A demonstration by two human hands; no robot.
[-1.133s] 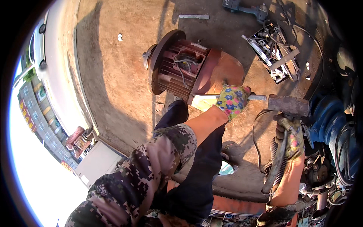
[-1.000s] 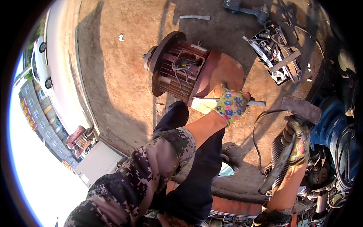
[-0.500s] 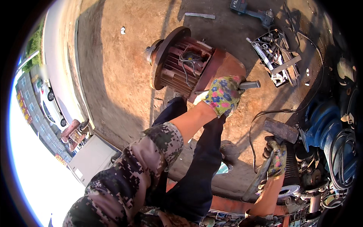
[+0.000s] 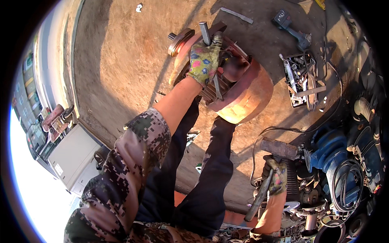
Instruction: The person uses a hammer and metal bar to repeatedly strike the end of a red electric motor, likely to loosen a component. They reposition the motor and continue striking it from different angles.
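A rust-red electric motor (image 4: 253, 95) lies on the ground ahead of me, its ribbed housing and open terminal box (image 4: 235, 60) showing. My left hand (image 4: 204, 60), in a flowered glove, is wrapped round a steel chisel (image 4: 205, 33) over the housing. The chisel's top sticks up past the hand, and its lower part points down at the ribs next to the rounded end cover. Lower right, my right hand (image 4: 277, 176), in a matching glove, grips a sledgehammer (image 4: 279, 148) by its handle (image 4: 259, 198), close below the blocky head. The glove hides part of the handle.
Right of the motor sits a toolbox full of wrenches (image 4: 300, 81), with a cordless power tool (image 4: 293, 30) beyond it. A flat metal strip (image 4: 237, 15) lies farther off. Blue machine parts (image 4: 330, 150), a coiled cable (image 4: 344, 182) and scrap crowd the right side.
My left hand has moved up and left with the chisel, from beside the motor to over its housing. The chisel has turned from nearly level to steep. My right hand still holds the sledgehammer.
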